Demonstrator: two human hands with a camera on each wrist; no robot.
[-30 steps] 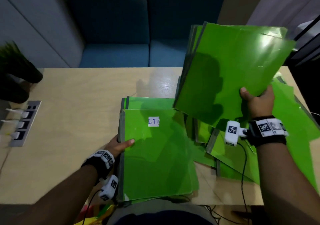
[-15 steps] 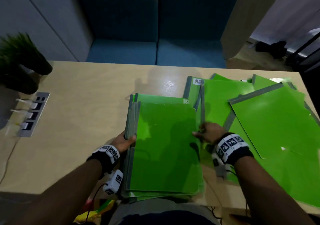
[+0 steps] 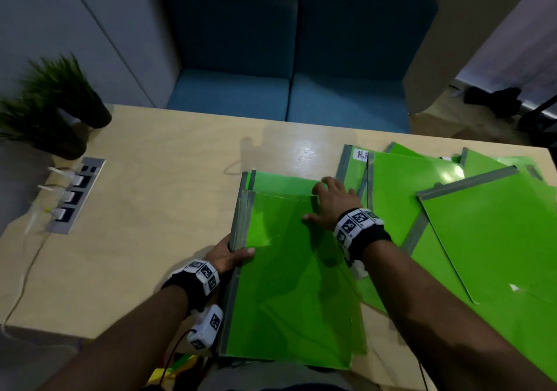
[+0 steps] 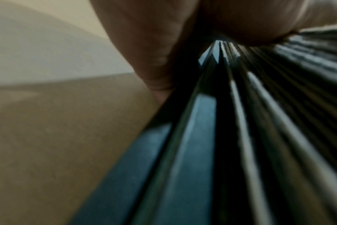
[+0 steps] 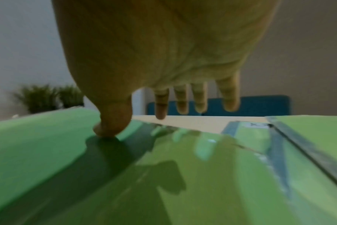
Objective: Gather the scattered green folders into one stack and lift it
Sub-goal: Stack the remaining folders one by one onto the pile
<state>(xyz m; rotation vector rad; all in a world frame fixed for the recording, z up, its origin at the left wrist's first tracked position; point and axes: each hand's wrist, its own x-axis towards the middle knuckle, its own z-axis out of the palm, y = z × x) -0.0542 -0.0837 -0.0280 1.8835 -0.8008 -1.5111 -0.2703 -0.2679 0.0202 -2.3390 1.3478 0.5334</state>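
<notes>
A stack of green folders (image 3: 289, 285) with grey spines lies at the table's near edge. My left hand (image 3: 232, 255) grips its left spine side, thumb on top and fingers underneath; the left wrist view shows the layered spines (image 4: 231, 137) close up. My right hand (image 3: 328, 200) is spread over the stack's far right corner, fingers straight. In the right wrist view its thumb (image 5: 110, 129) touches the top folder (image 5: 67, 152). Several loose green folders (image 3: 482, 233) lie overlapping to the right, one with a white label (image 3: 361, 154).
A potted plant (image 3: 54, 104) and a power strip with plugs (image 3: 73, 197) sit on the left of the wooden table (image 3: 150, 209). A blue sofa (image 3: 289, 59) stands behind the table. A cable runs off the left edge.
My right hand set the lifted folders down on the stack, then moved from the stack's right edge up to its far right corner. The left hand kept its grip on the spine.
</notes>
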